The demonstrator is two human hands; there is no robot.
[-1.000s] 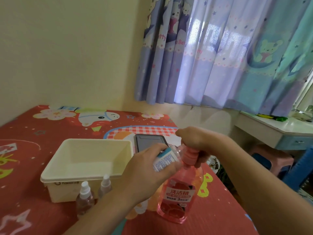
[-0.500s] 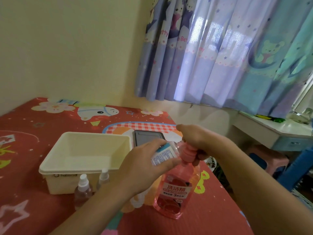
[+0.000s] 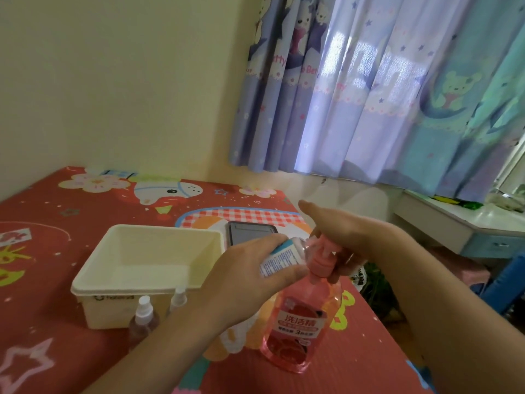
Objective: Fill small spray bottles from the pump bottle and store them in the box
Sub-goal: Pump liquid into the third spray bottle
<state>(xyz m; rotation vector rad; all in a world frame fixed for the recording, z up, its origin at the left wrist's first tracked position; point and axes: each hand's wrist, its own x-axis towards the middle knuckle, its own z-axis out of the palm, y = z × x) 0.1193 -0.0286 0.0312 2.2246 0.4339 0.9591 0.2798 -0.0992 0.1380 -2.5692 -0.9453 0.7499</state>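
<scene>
L hand [image 3: 247,280] tilts labelled small bottle [image 3: 281,258] at pink pump [image 3: 322,255].

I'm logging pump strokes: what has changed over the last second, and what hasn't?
The right hand has opened: it was curled over the pink pump head and now lies flat above it, fingers stretched out. The left hand holds the small labelled bottle tilted at the nozzle as before. The cream plastic box looks unmoved.

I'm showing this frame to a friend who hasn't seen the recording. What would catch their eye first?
Probably the pink pump bottle at centre front, with the right hand over its pump and the left hand tilting a small labelled bottle against the nozzle. Next, the cream box to the left, and the cartoon curtains behind.
</scene>
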